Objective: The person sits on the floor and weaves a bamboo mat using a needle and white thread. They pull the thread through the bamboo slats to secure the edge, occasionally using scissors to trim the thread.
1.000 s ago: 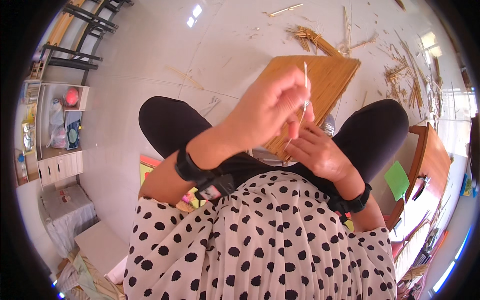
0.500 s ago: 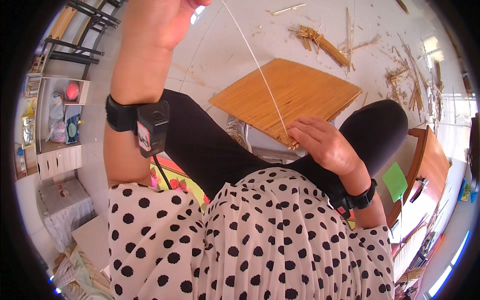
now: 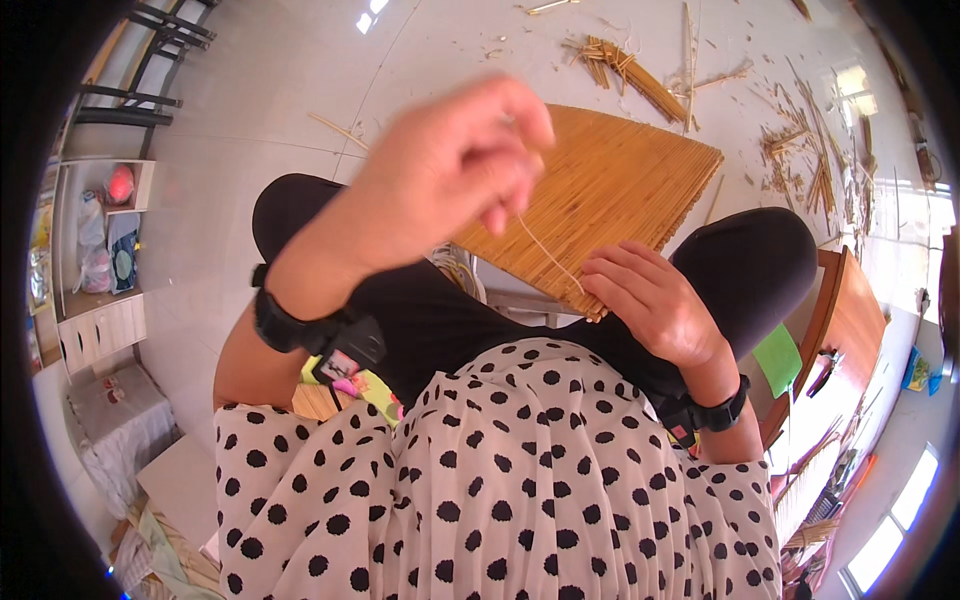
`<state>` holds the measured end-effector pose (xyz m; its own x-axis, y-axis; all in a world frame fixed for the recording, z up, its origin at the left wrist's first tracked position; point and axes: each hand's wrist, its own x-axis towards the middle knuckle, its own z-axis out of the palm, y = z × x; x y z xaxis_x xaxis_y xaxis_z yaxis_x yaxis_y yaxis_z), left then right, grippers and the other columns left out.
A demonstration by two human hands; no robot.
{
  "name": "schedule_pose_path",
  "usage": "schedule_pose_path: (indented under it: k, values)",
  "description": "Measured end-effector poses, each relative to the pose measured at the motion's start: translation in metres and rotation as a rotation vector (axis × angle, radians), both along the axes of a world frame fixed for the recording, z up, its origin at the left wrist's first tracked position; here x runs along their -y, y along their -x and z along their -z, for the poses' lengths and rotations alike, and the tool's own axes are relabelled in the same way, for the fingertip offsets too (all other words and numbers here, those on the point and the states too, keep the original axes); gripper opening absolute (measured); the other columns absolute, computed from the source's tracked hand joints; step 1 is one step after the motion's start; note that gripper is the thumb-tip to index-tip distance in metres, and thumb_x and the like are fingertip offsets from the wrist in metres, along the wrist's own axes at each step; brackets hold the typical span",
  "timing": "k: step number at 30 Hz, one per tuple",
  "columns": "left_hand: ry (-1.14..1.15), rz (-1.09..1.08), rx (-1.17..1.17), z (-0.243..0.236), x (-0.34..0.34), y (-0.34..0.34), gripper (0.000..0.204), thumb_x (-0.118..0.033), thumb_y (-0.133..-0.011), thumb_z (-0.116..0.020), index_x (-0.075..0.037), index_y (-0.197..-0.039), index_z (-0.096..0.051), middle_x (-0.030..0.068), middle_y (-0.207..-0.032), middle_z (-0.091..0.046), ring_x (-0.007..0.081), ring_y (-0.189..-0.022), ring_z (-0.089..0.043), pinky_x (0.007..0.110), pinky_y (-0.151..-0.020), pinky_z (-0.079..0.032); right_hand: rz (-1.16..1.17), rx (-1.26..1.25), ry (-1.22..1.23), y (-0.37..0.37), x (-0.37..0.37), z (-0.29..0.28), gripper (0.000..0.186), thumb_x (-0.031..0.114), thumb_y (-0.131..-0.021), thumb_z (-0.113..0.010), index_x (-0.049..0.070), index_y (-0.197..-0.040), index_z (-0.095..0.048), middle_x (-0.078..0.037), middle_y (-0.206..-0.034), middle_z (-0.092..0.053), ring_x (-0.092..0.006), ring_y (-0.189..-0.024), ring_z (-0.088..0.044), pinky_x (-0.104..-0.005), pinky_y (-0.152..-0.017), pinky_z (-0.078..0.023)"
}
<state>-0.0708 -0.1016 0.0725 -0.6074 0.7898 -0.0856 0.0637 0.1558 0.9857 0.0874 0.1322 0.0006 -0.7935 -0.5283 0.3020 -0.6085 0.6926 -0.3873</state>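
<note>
A flat brown mat of thin stalks laid side by side (image 3: pixel 615 170) lies in front of me, its near corner pointing toward my lap. My right hand (image 3: pixel 650 300) is closed on that corner, fingertips over the stalk ends; its thumb is hidden. From the same corner a thin white string (image 3: pixel 548 250) runs up to my left hand (image 3: pixel 455 170), which is raised over the mat's left side. The left fingers are curled and slightly blurred, and the string seems pinched in them.
A bundle of cut stalks (image 3: pixel 640 80) lies on the tiled floor past the mat, with scattered stalk scraps (image 3: pixel 815 165) to the right. A brown wooden piece of furniture (image 3: pixel 830 340) and a green flap (image 3: pixel 775 360) stand at right. Shelves (image 3: pixel 100 300) line the left.
My left hand has come down and to the right from the top edge, toward the mat. The string is shorter and a little slack. My right hand stays on the corner.
</note>
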Motion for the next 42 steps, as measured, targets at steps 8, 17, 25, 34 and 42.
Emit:
schedule_pose_path:
  k: [8, 17, 25, 34, 42]
  values:
    - [0.166, 0.289, -0.181, 0.060, -0.022, -0.033, 0.027, -0.003, -0.090, -0.063, -0.003, -0.117, -0.062, 0.0098, -0.078, -0.068, 0.0212, -0.064, -0.066, 0.031, -0.063, -0.052, 0.030, -0.017, -0.016, -0.002, -0.001, -0.001, 0.036, 0.010, -0.077, -0.063, -0.003, -0.111, -0.066, -0.016, -0.110, -0.068, -0.0331, -0.105, -0.067, -0.0450, -0.093, -0.053]
    - [0.255, 0.343, -0.524, 0.081, -0.026, -0.036, 0.010, -0.007, -0.083, -0.069, -0.002, -0.091, -0.068, 0.0152, -0.082, -0.067, 0.0347, -0.076, -0.065, 0.042, -0.065, -0.050, 0.063, -0.045, -0.050, -0.005, -0.002, 0.000, 0.033, 0.009, -0.077, -0.064, -0.003, -0.108, -0.068, -0.016, -0.107, -0.070, -0.0321, -0.104, -0.068, -0.0452, -0.092, -0.053]
    - [0.053, 0.482, 0.112, 0.061, -0.013, -0.018, 0.014, -0.009, -0.096, -0.062, 0.000, -0.087, -0.060, 0.0095, -0.098, -0.062, 0.0156, -0.076, -0.066, 0.027, -0.064, -0.048, 0.080, 0.024, 0.008, -0.003, -0.004, -0.002, 0.033, 0.009, -0.078, -0.064, -0.003, -0.109, -0.066, -0.017, -0.111, -0.069, -0.0331, -0.106, -0.067, -0.0455, -0.093, -0.053]
    - [-0.252, 0.306, 0.782, 0.073, -0.026, -0.038, 0.016, -0.014, -0.101, -0.056, 0.001, -0.095, -0.058, 0.0107, -0.107, -0.061, 0.0157, -0.086, -0.066, 0.029, -0.081, -0.055, 0.109, 0.104, 0.127, 0.004, -0.009, -0.004, 0.035, 0.010, -0.074, -0.067, -0.002, -0.106, -0.066, -0.016, -0.110, -0.069, -0.0346, -0.106, -0.067, -0.0463, -0.093, -0.053]
    - [-0.138, 0.271, 0.405, 0.069, -0.030, -0.018, 0.009, -0.004, -0.098, -0.060, 0.003, -0.100, -0.066, 0.0122, -0.103, -0.066, 0.0181, -0.088, -0.070, 0.027, -0.077, -0.057, 0.093, 0.078, 0.103, 0.000, -0.011, -0.002, 0.030, 0.010, -0.075, -0.065, 0.000, -0.103, -0.069, -0.013, -0.109, -0.070, -0.0314, -0.105, -0.068, -0.0440, -0.091, -0.054]
